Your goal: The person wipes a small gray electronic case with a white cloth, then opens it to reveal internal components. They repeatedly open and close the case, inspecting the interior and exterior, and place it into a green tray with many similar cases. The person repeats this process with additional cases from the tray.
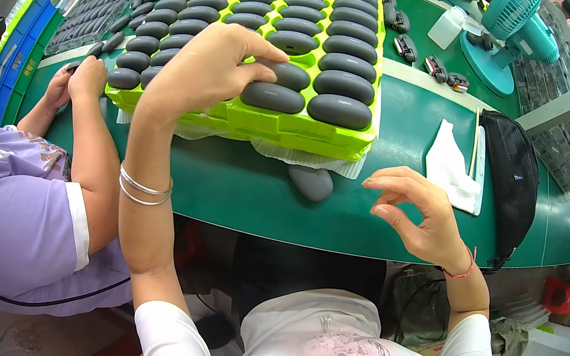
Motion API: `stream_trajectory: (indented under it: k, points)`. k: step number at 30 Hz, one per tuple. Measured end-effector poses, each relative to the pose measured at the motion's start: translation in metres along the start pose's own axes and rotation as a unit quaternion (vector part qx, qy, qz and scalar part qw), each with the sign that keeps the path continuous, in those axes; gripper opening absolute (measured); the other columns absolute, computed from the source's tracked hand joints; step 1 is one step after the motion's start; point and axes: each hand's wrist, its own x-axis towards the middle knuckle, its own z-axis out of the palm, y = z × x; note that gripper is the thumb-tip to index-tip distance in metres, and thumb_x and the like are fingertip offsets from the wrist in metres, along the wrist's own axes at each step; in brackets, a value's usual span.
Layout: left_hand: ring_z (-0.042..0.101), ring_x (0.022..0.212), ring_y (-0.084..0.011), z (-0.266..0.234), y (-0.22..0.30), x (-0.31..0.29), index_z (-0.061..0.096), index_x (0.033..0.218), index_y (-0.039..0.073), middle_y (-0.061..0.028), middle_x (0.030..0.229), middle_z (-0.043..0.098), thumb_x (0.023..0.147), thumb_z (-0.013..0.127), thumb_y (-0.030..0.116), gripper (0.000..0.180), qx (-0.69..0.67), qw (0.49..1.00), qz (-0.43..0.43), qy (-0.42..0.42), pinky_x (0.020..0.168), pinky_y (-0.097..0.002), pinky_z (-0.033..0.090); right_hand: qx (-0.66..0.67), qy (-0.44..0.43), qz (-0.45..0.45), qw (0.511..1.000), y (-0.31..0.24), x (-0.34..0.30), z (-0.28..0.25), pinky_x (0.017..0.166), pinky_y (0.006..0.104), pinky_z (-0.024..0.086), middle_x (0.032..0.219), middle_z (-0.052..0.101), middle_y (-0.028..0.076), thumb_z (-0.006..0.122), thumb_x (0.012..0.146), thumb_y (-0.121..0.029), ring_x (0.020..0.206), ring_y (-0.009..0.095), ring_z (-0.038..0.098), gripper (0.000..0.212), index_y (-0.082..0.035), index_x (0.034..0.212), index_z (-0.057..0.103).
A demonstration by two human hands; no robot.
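Observation:
My left hand (213,65) reaches over the near edge of a bright green tray (245,120) filled with rows of dark grey oval cases. Its thumb and index finger close on one grey oval case (294,75) in the front part of the tray. Right in front of that one lies another oval case (271,97). My right hand (415,213) hovers above the table edge with thumb and fingers apart, holding nothing. A single grey case (311,182) lies on the green table, partly under the tray's near edge, to the left of my right hand.
A white cloth (451,169) and a black pouch (512,185) lie at right. Beyond stand a teal fan (516,7), a white bottle (448,26) and several small cases. At left a co-worker in a purple shirt (28,221) handles a case. Blue crates (23,52) stand behind.

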Motion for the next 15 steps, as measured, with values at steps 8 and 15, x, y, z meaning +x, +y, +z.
stream_trajectory:
  k: [8,15]
  points:
    - [0.061,0.082,-0.0249,0.008,-0.008,0.04,0.068,0.09,0.0,-0.0099,0.087,0.067,0.075,0.073,0.012,0.02,0.061,0.995,-0.046,0.057,0.077,-0.0351,0.049,0.031,0.022,0.053,0.998,0.025,0.001,-0.002,0.068,0.0276,0.053,0.097,0.066,0.012,0.065,0.083,0.003,0.074,0.018,0.066,0.024,0.0,0.106,0.063]
    - [0.05,0.104,-0.0289,0.014,-0.023,0.061,0.06,0.096,0.002,-0.0103,0.1,0.057,0.074,0.072,0.012,0.027,0.229,0.973,0.008,-0.026,0.09,-0.0371,0.041,0.06,0.046,0.09,0.993,0.035,0.001,-0.005,0.068,0.0274,0.053,0.089,0.068,0.011,0.063,0.086,0.0,0.075,0.017,0.067,0.018,0.001,0.104,0.064]
